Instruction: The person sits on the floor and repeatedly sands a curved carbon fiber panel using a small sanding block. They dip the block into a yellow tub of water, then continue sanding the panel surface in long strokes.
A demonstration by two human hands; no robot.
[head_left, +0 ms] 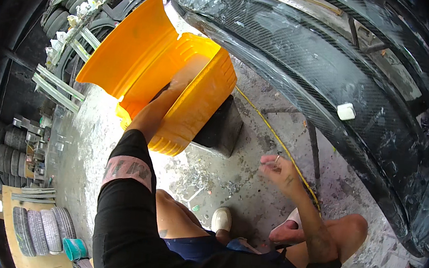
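My left arm reaches into an orange-yellow plastic bin (196, 108) that holds cloudy liquid. My left hand (181, 81) is down inside it, and its fingers are hidden. The bin's raised lid (129, 46) leans back to the left. Over the floor, between the bin and my right knee, my right hand (276, 170) hangs with loosely curled fingers, a ring on one of them. I see nothing held in it. Beyond that hand lies a large dark panel with a carbon weave (306, 55), smeared with whitish residue. A small white block (346, 112) rests on the panel.
Beside the bin stands a black box-like container (222, 132). A yellow hose (272, 132) runs across the stained concrete floor, past a thin metal stand leg (313, 147) below the panel. Tyres (39, 231), a teal bucket (75, 249) and pale metal bars (57, 88) lie along the left.
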